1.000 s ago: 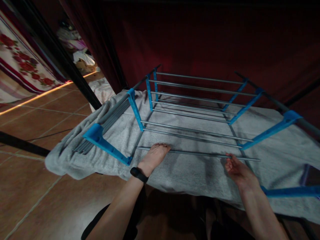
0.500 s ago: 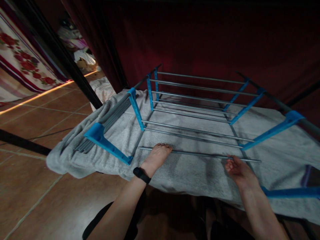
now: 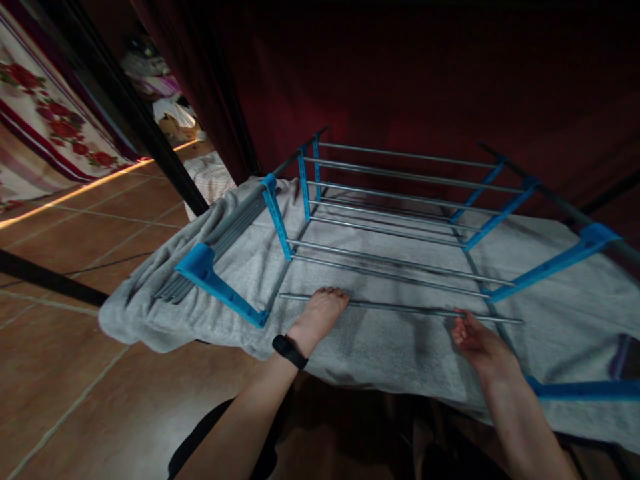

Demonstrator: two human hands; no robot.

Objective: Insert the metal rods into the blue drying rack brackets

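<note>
A loose grey metal tube (image 3: 395, 307) spans the space between my hands, crosswise in front of a partly built rack (image 3: 400, 170). My left hand (image 3: 323, 312), with a black band on its wrist, is wrapped over the tube left of its middle. Near the right end, my right hand (image 3: 475, 340) grips the tube between thumb and fingers. The rack has blue plastic brackets (image 3: 277, 217) joined by grey rods. Nearest me, a left blue bracket (image 3: 223, 290) and a right blue bracket (image 3: 585, 389) have no rod between them.
Several grey tubes (image 3: 225, 241) lie at the left on a grey blanket (image 3: 370, 350) covering the bed. Dark metal posts (image 3: 165, 153) stand at the left, over a tiled floor (image 3: 65, 347). A dark red curtain (image 3: 400, 80) hangs behind the rack.
The view has shifted slightly, so the rack sits a little further right in the picture. Both hands keep their hold on the tube, which has hardly moved.
</note>
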